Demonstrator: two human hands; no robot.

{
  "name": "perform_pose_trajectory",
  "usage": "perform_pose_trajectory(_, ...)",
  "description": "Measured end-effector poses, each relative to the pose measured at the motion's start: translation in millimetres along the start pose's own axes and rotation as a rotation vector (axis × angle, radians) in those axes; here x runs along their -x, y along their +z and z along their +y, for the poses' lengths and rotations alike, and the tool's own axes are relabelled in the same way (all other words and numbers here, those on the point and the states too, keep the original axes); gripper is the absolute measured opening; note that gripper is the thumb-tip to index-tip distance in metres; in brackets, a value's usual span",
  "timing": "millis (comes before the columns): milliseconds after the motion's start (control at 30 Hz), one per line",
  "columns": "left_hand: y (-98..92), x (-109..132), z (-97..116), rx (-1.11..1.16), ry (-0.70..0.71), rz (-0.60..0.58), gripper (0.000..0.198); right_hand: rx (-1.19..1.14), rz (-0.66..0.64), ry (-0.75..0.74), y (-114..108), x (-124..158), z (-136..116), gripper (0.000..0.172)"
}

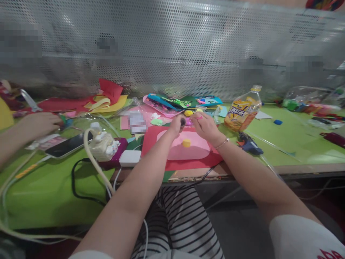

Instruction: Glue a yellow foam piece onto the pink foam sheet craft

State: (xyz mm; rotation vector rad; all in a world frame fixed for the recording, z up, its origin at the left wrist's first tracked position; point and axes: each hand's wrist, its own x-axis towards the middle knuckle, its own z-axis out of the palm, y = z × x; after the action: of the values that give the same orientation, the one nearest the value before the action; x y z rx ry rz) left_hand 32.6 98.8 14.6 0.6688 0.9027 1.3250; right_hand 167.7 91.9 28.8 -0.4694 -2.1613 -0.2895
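My left hand (176, 126) is closed around a dark, round-ended object (183, 122) whose kind I cannot make out. Close by on the right, my right hand (206, 126) has its fingers curled together, and what they hold, if anything, is hidden. Bright pink material (189, 122) shows between the two hands. Below them lies a pink rounded paper (175, 153) on a red sheet (151, 144). A small yellow lump (186, 143) sits on the pink paper. Just beyond my hands is another yellow lump (188, 113).
A bottle of orange drink (241, 111) stands right of my hands. On the left are a power strip with plugs (105, 147), a phone (68, 145) and loose cables. Another person's hand (40, 124) reaches in there. Decorated papers (172, 102) lie against the perforated metal screen (167, 46).
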Motion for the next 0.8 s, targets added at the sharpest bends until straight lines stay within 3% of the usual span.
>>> perform_pose_trajectory(200, -1.5, -1.5, 0.4, -0.129, 0.027, -0.106, 0.027, -0.057, -0.102, 0.083, -1.3, -0.7, 3.3, 0.036)
perform_pose_trajectory(400, -2.1, -2.5, 0.0, -0.068, 0.003, -0.149, 0.026, -0.088, -0.113, 0.094, 5.4, -0.2, 4.6, 0.035)
perform_pose_trajectory(600, 1.2, 1.4, 1.1, -0.080, -0.025, -0.149, 0.028, -0.092, -0.076, 0.288, 8.5, -0.4, 6.2, 0.043)
perform_pose_trajectory(800, -0.7, 0.8, -2.8, -0.058, 0.011, -0.215, 0.029, -0.280, -0.086, 0.452, 10.8, -3.2, 7.7, 0.042)
